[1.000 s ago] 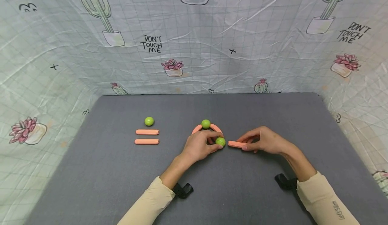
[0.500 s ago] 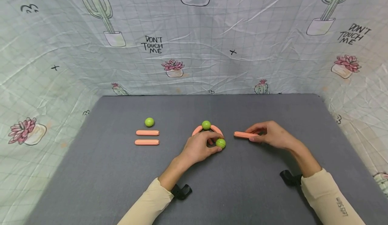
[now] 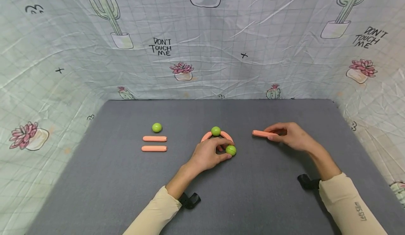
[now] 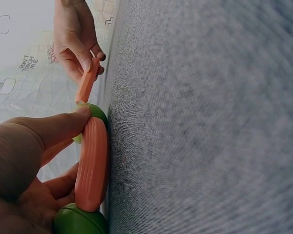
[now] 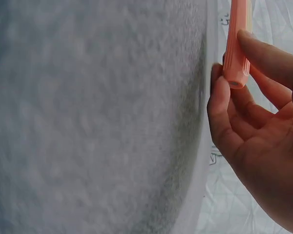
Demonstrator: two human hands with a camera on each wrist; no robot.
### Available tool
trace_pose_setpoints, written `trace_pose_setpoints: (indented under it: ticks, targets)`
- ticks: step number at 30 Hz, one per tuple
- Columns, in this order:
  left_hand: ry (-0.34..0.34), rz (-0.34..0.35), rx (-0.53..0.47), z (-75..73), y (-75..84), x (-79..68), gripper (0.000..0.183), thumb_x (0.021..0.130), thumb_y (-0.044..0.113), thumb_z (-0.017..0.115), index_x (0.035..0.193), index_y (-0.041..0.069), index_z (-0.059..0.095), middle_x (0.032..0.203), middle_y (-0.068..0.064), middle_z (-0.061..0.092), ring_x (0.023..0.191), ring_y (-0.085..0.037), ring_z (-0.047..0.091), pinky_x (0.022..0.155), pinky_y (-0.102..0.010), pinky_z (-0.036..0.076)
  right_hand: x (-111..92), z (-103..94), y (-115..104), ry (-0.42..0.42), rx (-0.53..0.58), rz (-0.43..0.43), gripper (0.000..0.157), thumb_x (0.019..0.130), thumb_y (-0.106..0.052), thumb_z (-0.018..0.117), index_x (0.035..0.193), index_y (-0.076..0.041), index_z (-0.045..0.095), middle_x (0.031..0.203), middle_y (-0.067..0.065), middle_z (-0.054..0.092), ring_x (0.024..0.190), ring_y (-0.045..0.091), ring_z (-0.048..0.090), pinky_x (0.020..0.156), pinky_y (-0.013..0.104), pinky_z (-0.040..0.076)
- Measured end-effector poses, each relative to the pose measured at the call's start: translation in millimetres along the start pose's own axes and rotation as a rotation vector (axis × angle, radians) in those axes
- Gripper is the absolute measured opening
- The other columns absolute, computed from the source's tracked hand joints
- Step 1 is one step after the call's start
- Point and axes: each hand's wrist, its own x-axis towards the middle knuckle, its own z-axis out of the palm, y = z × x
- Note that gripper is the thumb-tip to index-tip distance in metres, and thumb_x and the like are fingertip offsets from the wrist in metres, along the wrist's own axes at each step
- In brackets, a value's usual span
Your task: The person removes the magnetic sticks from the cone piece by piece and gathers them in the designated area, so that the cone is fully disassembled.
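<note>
My left hand (image 3: 209,154) pinches a green ball (image 3: 231,150) between thumb and fingertips. That ball belongs to a chain of curved orange pieces (image 3: 226,136) and green balls, with another ball (image 3: 216,131) at its far side; the hand hides the rest. In the left wrist view a ridged curved piece (image 4: 93,165) links the pinched ball to a nearer green ball (image 4: 80,220). To the right, apart from the chain, my right hand (image 3: 292,136) holds a straight orange stick (image 3: 260,133) by one end, raised over the table. In the right wrist view, thumb and fingers grip the ridged stick (image 5: 238,48).
Two straight orange sticks (image 3: 154,138) lie parallel on the grey table (image 3: 95,185), left of the chain. A loose green ball (image 3: 156,127) rests just beyond them. A patterned cloth (image 3: 209,52) encloses the table at the back and sides.
My right hand has moved right and farther back with the straight orange stick, away from the chain. The left hand keeps its pinch on the green ball.
</note>
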Motion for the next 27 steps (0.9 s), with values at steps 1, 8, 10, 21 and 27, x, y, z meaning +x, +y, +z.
trace_pose_setpoints:
  ticks: [1,8,10,21,27]
  targets:
    - [0.0,0.0,0.001,0.1,-0.2,-0.3,0.032,0.089,0.03,0.085,0.119,0.033,0.075,0.098,0.011,0.074,0.093,-0.006,0.069,0.084,-0.03,0.054,0,-1.0,1,0.007,-0.007,-0.001,0.03,0.097,-0.025,0.076,0.123,-0.01,0.076,0.118,0.013,0.076,0.091,0.009,0.064,0.068,0.025,0.053]
    - [-0.002,-0.01,0.003,0.3,0.0,-2.1,0.035,0.09,0.031,0.084,0.124,0.032,0.075,0.102,0.012,0.075,0.094,-0.005,0.069,0.082,-0.028,0.054,2,-8.7,8,0.026,-0.048,0.002,0.026,0.097,-0.028,0.076,0.12,-0.016,0.078,0.118,0.009,0.077,0.1,0.013,0.064,0.074,0.023,0.052]
    - [0.002,-0.006,0.008,0.5,-0.3,-1.9,0.034,0.089,0.031,0.084,0.122,0.033,0.075,0.101,0.012,0.075,0.094,-0.005,0.069,0.083,-0.028,0.054,3,-11.2,10,0.021,-0.057,0.012,0.027,0.097,-0.028,0.076,0.121,-0.016,0.078,0.12,0.01,0.076,0.102,0.014,0.064,0.077,0.023,0.053]
    - [-0.001,-0.011,-0.01,-0.2,-0.1,-2.9,0.034,0.09,0.032,0.084,0.122,0.033,0.074,0.103,0.011,0.075,0.096,-0.006,0.07,0.084,-0.031,0.054,6,-23.8,20,0.005,-0.111,0.094,0.033,0.097,-0.037,0.075,0.125,-0.019,0.077,0.127,0.01,0.074,0.11,0.021,0.061,0.086,0.027,0.046]
    - [0.001,-0.013,-0.004,0.2,-0.3,-3.1,0.035,0.09,0.032,0.084,0.123,0.033,0.074,0.103,0.011,0.075,0.096,-0.006,0.07,0.086,-0.033,0.055,9,-28.8,25,-0.013,-0.14,0.092,0.035,0.098,-0.038,0.074,0.127,-0.018,0.076,0.132,0.012,0.072,0.118,0.029,0.061,0.09,0.035,0.045]
